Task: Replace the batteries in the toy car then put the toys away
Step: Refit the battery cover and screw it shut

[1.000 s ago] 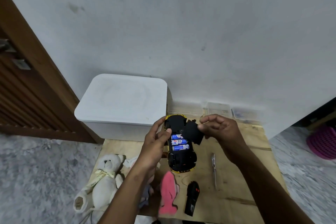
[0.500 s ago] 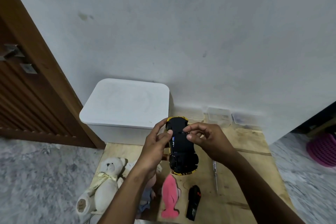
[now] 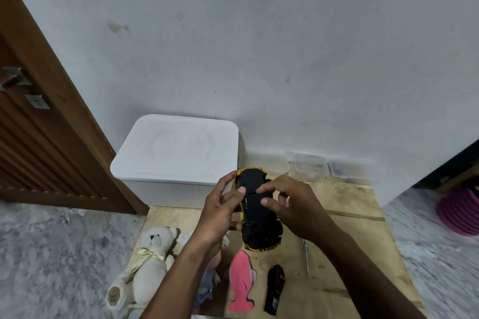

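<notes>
Yellow toy car (image 3: pixel 259 230): belly-up, battery hatch (image 3: pixel 252 202) facing the person.
Left hand (image 3: pixel 220 212): clamps its side, steadying.
Right hand (image 3: pixel 295 207): curled over it, fingers (image 3: pixel 261 190) pressing the hatch.

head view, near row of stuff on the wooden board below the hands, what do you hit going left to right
teddy bear → pink fish toy → black remote → screwdriver
</notes>
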Demonstrator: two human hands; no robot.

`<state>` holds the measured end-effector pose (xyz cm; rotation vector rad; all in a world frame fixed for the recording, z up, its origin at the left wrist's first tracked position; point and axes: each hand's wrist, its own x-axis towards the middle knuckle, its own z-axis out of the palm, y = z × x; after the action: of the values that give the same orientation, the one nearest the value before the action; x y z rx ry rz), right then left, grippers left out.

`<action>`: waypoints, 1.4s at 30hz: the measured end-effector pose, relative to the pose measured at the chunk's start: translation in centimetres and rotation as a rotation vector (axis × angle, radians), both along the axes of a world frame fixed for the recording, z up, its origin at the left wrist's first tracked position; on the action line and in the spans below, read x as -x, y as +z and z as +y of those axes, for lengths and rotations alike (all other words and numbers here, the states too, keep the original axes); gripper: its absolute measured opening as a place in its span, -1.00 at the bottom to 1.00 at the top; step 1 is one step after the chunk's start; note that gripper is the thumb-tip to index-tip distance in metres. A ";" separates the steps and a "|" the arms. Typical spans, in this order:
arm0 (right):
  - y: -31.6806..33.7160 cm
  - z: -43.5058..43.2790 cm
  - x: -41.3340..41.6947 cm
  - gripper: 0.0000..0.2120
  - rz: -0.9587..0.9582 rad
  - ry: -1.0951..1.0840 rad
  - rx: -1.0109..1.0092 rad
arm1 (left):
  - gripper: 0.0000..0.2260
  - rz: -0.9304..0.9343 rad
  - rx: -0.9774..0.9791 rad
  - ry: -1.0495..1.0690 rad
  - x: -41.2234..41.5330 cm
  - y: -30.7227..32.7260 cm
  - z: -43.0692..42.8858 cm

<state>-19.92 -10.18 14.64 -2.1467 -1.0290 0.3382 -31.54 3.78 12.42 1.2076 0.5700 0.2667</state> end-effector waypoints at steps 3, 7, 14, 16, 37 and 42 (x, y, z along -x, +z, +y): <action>-0.1 0.1 1.1 -0.69 -0.064 -0.047 -0.046 | -0.70 -0.006 -0.001 -0.004 -0.1 -0.2 0.0; -0.5 0.0 1.7 -0.63 -0.084 -0.130 -0.077 | -0.71 -0.010 -0.007 -0.009 -0.1 -0.4 0.0; -1.2 -0.2 1.2 -0.73 0.055 -0.228 -0.098 | -0.68 -0.017 -0.007 -0.019 -0.1 -0.7 -0.2; -1.4 -0.2 1.2 -0.73 0.090 -0.235 -0.101 | -0.68 -0.010 -0.012 -0.018 -0.1 -0.7 -0.2; -1.8 -0.5 1.0 -0.93 -0.174 -0.258 -0.169 | -0.67 -0.024 -0.018 -0.052 -0.3 -0.9 -0.9; -1.9 -0.7 1.1 -0.95 -0.164 -0.234 -0.146 | -0.67 -0.024 -0.001 -0.036 -0.4 -1.0 -0.9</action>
<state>-21.01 -10.83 12.71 -2.1594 -0.8500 -0.0242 -31.17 2.86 11.42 1.2126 0.5263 0.2507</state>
